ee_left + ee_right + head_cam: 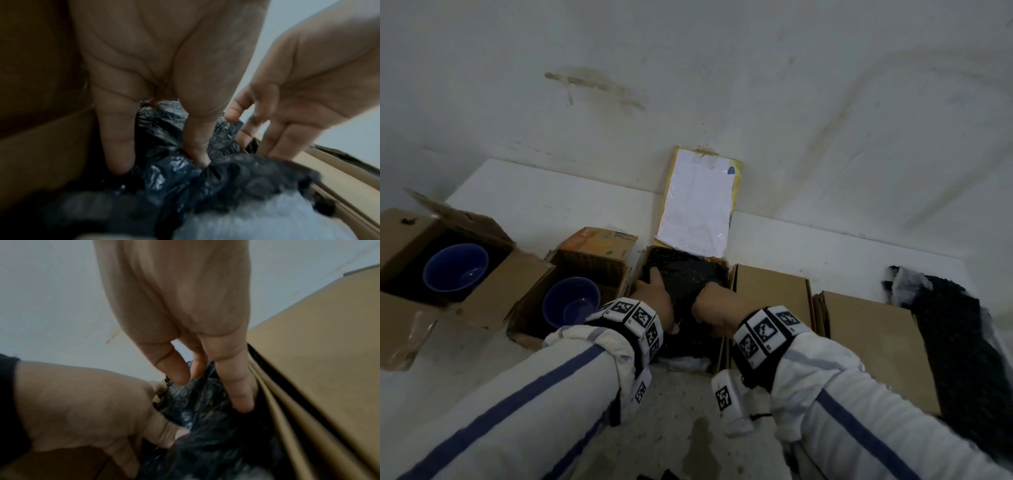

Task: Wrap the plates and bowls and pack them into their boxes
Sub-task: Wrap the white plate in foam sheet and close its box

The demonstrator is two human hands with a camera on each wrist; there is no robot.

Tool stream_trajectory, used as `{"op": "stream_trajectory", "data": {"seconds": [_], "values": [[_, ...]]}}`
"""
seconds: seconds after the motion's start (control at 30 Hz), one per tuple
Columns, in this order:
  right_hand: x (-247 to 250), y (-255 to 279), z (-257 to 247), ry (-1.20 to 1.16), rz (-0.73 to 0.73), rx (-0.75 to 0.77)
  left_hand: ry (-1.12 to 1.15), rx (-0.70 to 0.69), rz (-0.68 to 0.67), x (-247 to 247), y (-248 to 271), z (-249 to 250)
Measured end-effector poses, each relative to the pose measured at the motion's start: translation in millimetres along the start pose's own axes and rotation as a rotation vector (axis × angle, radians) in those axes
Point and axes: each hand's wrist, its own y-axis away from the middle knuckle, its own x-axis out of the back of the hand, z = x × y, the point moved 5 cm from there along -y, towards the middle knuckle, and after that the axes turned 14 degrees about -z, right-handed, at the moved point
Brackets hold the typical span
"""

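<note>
Sleeves, white with a blue stripe, fill the bottom of the head view, each wrist banded with black-and-white marker tags. Both hands reach into the open middle box (722,274) at frame centre, side by side and nearly touching. Left hand (654,298) sits at the box's left side, fingers extended down and pressing into the black bubble wrap (688,274); in the left wrist view its fingertips (198,155) dig into the crinkled black film against the cardboard wall. Right hand (714,305) is at the right side of the same box, fingers straight and pushed down between wrap and box wall (308,369), as the right wrist view shows. Neither hand is curled round anything. Wrapped item lies inside this box, under the wrap; what it is cannot be told. Box lid (697,202) stands upright behind, white inner face toward the camera. Left of centre: two open cardboard boxes, each with an unwrapped blue bowl inside, one at far left (456,270), one nearer the hands (570,301). Right of centre: two closed brown boxes (774,294) (873,346) side by side. More black bubble wrap (955,342) heaped at the right edge of the white desk (534,198). Stained white wall (688,68) above.
</note>
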Motion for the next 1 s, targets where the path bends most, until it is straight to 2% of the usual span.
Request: {"op": "stream_trajectory", "data": {"seconds": [0.03, 0.2, 0.27, 0.43, 0.5, 0.57, 0.6, 0.67, 0.77, 1.0], "values": [[0, 2, 2, -0.016, -0.026, -0.026, -0.001, -0.028, -0.007, -1, 3, 1], [-19, 16, 1, 0.46, -0.185, -0.025, -0.083, -0.047, -0.021, -3, 7, -1], [-27, 13, -3, 0.542, -0.164, -0.004, -0.079, -0.023, -0.027, -3, 7, 0], [-35, 5, -9, 0.438, -0.049, 0.003, -0.141, -0.004, -0.128, -3, 14, -3], [-34, 5, -8, 0.408, -0.074, -0.038, -0.15, -0.003, -0.161, -6, 8, -5], [-30, 6, -9, 0.415, -0.135, -0.059, -0.155, 0.012, -0.143, -11, 4, -6], [-23, 6, -9, 0.392, -0.12, -0.059, -0.143, 0.003, -0.125, -14, 2, -6], [2, 5, -8, 0.223, 0.009, -0.052, -0.112, -0.035, -0.1, -18, 1, -5], [33, -4, -3, 0.166, 0.206, -0.078, -0.101, -0.046, -0.086, -18, 1, -6], [30, -30, -1, 0.254, -0.034, -0.144, -0.102, -0.034, -0.077, -19, -1, -6]]}}
